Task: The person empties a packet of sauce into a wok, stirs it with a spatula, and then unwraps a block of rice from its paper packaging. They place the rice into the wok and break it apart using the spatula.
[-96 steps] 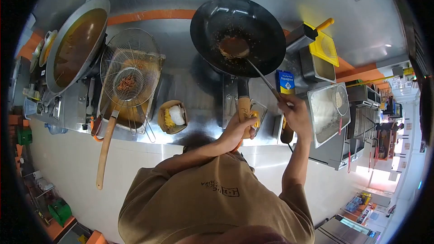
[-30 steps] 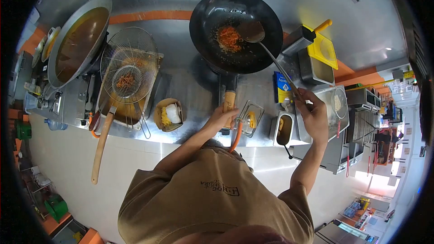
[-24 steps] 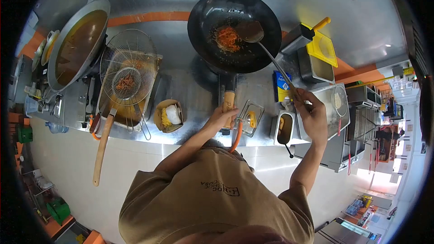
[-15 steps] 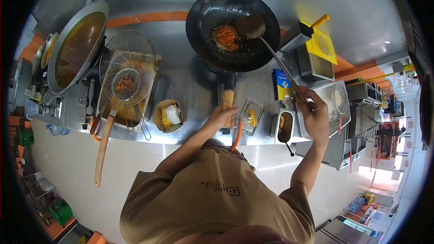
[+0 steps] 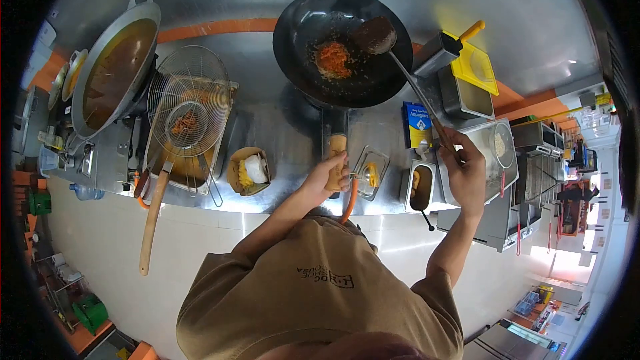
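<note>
My left hand [image 5: 325, 179] is closed round the wooden handle [image 5: 337, 147] of a black wok [image 5: 300, 77]. Orange-red chopped food [image 5: 333, 60] lies in the middle of the wok. My right hand [image 5: 462, 170] grips the long shaft of a ladle [image 5: 420, 93], whose brown-coated head rests against the wok's right inner side, apart from the food pile. Just right of my left hand is a small metal tray [image 5: 381, 160] with something yellow in it. A blue and yellow packet [image 5: 417, 123] lies left of the ladle shaft.
On the left are a large pan of brown liquid [image 5: 113, 70], a wire strainer [image 5: 187, 93] over a tray, and a carton [image 5: 233, 170] with yellow and white food. At the right stand metal containers [image 5: 467, 97], a yellow tray [image 5: 477, 67] and a narrow tin [image 5: 420, 187].
The ladle head has moved slightly up and right, away from the food. The wok has shifted a little, and the food is spread a bit differently.
</note>
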`<action>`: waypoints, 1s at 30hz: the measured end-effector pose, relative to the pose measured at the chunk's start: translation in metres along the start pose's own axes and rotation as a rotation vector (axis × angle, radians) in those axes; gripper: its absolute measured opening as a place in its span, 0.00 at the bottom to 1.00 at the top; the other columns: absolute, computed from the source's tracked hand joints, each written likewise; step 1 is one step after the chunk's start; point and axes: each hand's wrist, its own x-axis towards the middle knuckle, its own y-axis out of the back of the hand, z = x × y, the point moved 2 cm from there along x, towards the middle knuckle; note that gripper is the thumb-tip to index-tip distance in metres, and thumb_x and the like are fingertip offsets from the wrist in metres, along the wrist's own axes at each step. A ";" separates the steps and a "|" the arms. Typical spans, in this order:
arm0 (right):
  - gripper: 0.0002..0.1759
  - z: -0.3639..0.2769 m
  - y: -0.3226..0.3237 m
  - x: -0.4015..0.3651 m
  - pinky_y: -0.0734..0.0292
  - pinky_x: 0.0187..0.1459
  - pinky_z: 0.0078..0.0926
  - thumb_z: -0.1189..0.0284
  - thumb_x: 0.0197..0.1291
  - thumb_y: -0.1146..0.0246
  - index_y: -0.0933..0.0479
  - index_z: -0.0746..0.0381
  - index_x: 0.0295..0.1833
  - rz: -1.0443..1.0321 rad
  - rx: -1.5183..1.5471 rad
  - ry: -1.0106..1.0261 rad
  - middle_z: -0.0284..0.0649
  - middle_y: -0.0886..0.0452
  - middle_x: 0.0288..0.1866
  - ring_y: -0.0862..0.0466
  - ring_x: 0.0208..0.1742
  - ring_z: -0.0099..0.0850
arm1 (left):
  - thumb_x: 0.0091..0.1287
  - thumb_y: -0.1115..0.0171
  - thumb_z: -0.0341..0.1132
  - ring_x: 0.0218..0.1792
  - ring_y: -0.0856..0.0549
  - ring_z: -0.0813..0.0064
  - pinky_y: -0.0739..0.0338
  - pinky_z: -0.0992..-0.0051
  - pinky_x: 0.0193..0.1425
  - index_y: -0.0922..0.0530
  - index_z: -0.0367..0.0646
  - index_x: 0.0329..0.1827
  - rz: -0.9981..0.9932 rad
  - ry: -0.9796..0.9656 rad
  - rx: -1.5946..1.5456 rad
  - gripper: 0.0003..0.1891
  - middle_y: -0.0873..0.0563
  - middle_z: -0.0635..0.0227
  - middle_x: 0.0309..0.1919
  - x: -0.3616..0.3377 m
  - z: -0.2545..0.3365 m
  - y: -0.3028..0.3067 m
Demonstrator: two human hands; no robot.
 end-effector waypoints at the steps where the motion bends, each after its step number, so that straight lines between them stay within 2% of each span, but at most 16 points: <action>1: 0.18 0.001 -0.001 -0.001 0.19 0.48 0.27 0.84 0.64 0.36 0.21 0.69 0.61 0.004 0.014 -0.004 0.46 0.12 0.48 0.12 0.45 0.30 | 0.75 0.37 0.45 0.27 0.22 0.75 0.25 0.69 0.34 0.27 0.49 0.49 -0.034 0.026 -0.056 0.12 0.22 0.72 0.31 -0.007 -0.002 -0.008; 5: 0.18 0.002 -0.002 -0.001 0.19 0.49 0.27 0.84 0.64 0.36 0.20 0.69 0.59 -0.007 -0.003 -0.063 0.46 0.12 0.47 0.12 0.45 0.31 | 0.78 0.41 0.44 0.31 0.24 0.74 0.30 0.68 0.38 0.26 0.46 0.55 -0.117 0.013 -0.067 0.13 0.23 0.71 0.34 -0.019 -0.010 -0.035; 17: 0.18 0.004 -0.003 -0.007 0.20 0.48 0.27 0.84 0.64 0.35 0.20 0.70 0.59 0.007 0.032 -0.073 0.46 0.12 0.46 0.13 0.44 0.29 | 0.78 0.40 0.44 0.31 0.24 0.74 0.28 0.69 0.39 0.26 0.46 0.55 -0.077 0.003 -0.043 0.13 0.24 0.72 0.33 -0.020 -0.009 -0.032; 23: 0.18 0.029 -0.018 -0.012 0.20 0.47 0.25 0.83 0.65 0.35 0.20 0.70 0.60 0.050 0.180 -0.065 0.44 0.13 0.47 0.13 0.44 0.27 | 0.78 0.40 0.45 0.30 0.25 0.76 0.28 0.70 0.39 0.25 0.47 0.55 -0.037 0.006 -0.033 0.13 0.24 0.73 0.33 -0.019 -0.010 -0.029; 26: 0.17 0.044 -0.027 -0.015 0.21 0.44 0.24 0.82 0.64 0.34 0.20 0.69 0.59 0.078 0.106 0.013 0.43 0.13 0.46 0.14 0.43 0.25 | 0.78 0.41 0.45 0.30 0.25 0.77 0.29 0.71 0.38 0.24 0.48 0.55 -0.060 -0.008 -0.023 0.13 0.24 0.73 0.33 -0.019 -0.010 -0.025; 28: 0.19 0.048 -0.031 -0.019 0.20 0.49 0.22 0.81 0.66 0.35 0.21 0.70 0.62 0.092 -0.013 -0.026 0.44 0.13 0.52 0.13 0.49 0.27 | 0.78 0.41 0.46 0.30 0.25 0.77 0.29 0.72 0.38 0.24 0.48 0.55 -0.065 -0.013 -0.018 0.13 0.25 0.74 0.33 -0.019 -0.010 -0.022; 29: 0.19 0.048 -0.033 -0.020 0.20 0.49 0.22 0.81 0.66 0.35 0.21 0.70 0.62 0.094 -0.013 -0.028 0.44 0.13 0.52 0.13 0.49 0.27 | 0.78 0.41 0.46 0.29 0.26 0.77 0.30 0.72 0.37 0.24 0.48 0.56 -0.072 -0.020 -0.011 0.13 0.25 0.74 0.33 -0.019 -0.009 -0.022; 30: 0.17 0.046 -0.036 -0.022 0.21 0.44 0.21 0.80 0.65 0.34 0.20 0.69 0.60 0.131 0.054 -0.053 0.41 0.13 0.48 0.14 0.44 0.24 | 0.78 0.41 0.46 0.29 0.26 0.77 0.30 0.72 0.37 0.24 0.48 0.56 -0.072 -0.019 -0.010 0.13 0.25 0.74 0.33 -0.019 -0.008 -0.022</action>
